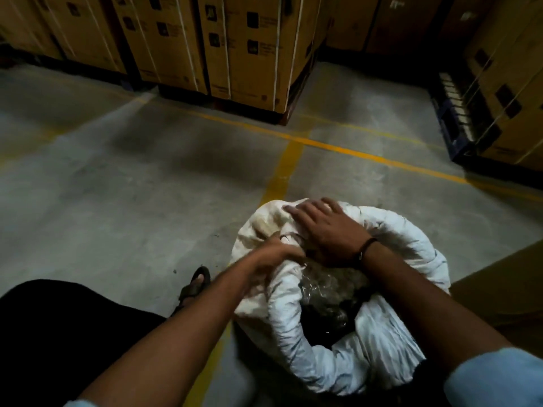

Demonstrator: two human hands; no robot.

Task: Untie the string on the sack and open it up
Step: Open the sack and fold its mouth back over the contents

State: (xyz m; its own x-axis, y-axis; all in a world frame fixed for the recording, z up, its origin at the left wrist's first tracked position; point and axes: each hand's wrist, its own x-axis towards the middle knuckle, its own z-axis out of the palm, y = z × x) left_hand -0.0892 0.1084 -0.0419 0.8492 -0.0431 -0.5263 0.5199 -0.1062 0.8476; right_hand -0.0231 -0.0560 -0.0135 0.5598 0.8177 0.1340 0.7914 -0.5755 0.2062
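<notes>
Working the sack (323, 362) open is the step, I'd say. It sits on the floor (147, 201) at near right, mouth rolled wide over a plastic liner (326, 289). The left hand (276, 254) has its grip bunched on the far-left cloth, by a thin strand, probably the string (286, 237). The right hand (326, 227) lies flat on the far rim, gripping nothing. Next up: tug that strand clear.

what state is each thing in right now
sack: mouth open, rim rolled down, contents showing
string: thin strands at the rim, tied or loose unclear
left hand: fingers curled, gripping the sack's rim
right hand: fingers straight, resting flat on the sack's far side
cardboard boxes: closed, strapped, stacked
</notes>
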